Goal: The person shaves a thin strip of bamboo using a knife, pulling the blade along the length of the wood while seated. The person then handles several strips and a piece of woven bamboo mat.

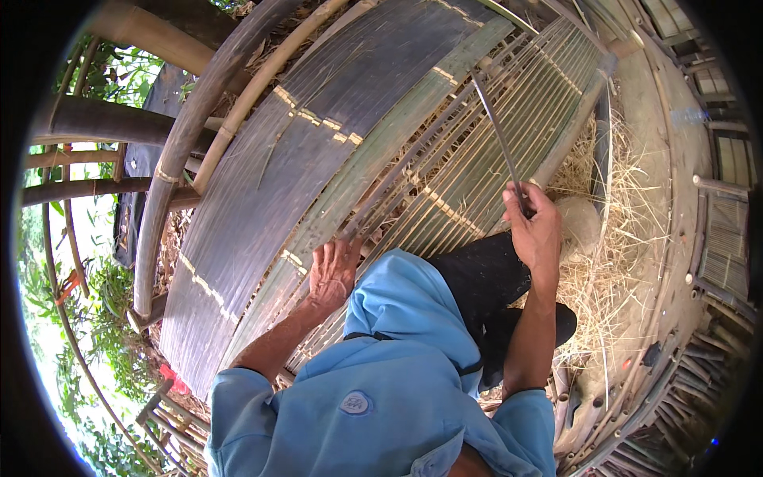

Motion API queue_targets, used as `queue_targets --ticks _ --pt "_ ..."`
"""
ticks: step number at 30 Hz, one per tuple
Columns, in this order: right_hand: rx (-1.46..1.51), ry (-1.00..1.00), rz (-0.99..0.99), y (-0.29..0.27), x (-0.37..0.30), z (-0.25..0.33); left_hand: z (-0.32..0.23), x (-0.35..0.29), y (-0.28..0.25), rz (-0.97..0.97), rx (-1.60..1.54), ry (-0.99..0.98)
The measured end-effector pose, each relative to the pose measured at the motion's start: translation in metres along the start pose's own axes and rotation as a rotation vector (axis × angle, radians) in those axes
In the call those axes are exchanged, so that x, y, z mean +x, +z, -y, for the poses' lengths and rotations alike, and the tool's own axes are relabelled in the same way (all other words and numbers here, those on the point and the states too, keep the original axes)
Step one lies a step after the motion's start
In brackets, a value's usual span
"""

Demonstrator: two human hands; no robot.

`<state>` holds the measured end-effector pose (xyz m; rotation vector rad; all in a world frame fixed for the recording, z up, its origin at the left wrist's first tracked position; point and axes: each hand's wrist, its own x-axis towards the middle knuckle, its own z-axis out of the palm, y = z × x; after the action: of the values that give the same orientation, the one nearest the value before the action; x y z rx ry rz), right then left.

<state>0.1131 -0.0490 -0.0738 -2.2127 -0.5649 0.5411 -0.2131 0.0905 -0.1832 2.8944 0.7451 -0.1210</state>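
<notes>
My right hand is closed around the lower end of a long, thin dark strip, which slants up and away over the slats. Whether it is bamboo or metal I cannot make out. My left hand lies on the bamboo platform, fingers bent down at the near end of a dark bamboo slat; its fingertips are partly hidden. Between the hands stretches a row of narrow green bamboo slats with gaps and pale node bands. Wide, flattened dark bamboo panels cover the platform's left side.
Thick bamboo poles form a railing at the left, with green plants beyond. Dry straw is scattered over the earthen ground at the right. Stacked sticks lie at the lower right, below a bamboo wall. My folded legs are beside the slats.
</notes>
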Motion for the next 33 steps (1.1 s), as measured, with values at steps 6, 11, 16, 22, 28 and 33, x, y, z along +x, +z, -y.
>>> queue_targets --ticks 6,11,16,22,28,33 --pt "-0.088 0.025 -0.003 0.008 0.019 -0.029 -0.003 0.011 -0.001 -0.048 0.041 0.016" --pt "-0.259 0.039 -0.003 0.041 0.053 -0.056 -0.005 0.025 0.019 -0.013 0.077 -0.061" --pt "-0.233 -0.119 -0.15 0.062 0.064 -0.061 -0.002 0.042 0.02 -0.126 0.119 -0.029" --pt "-0.011 -0.02 -0.002 0.082 0.059 -0.038 -0.003 0.047 0.003 -0.188 -0.087 -0.058" --pt "0.404 0.107 0.429 0.122 0.037 -0.031 -0.013 0.051 -0.045 -0.197 -0.195 -0.075" --pt "0.732 0.12 0.638 0.132 0.043 -0.037 -0.016 0.051 -0.06 -0.155 -0.27 -0.089"
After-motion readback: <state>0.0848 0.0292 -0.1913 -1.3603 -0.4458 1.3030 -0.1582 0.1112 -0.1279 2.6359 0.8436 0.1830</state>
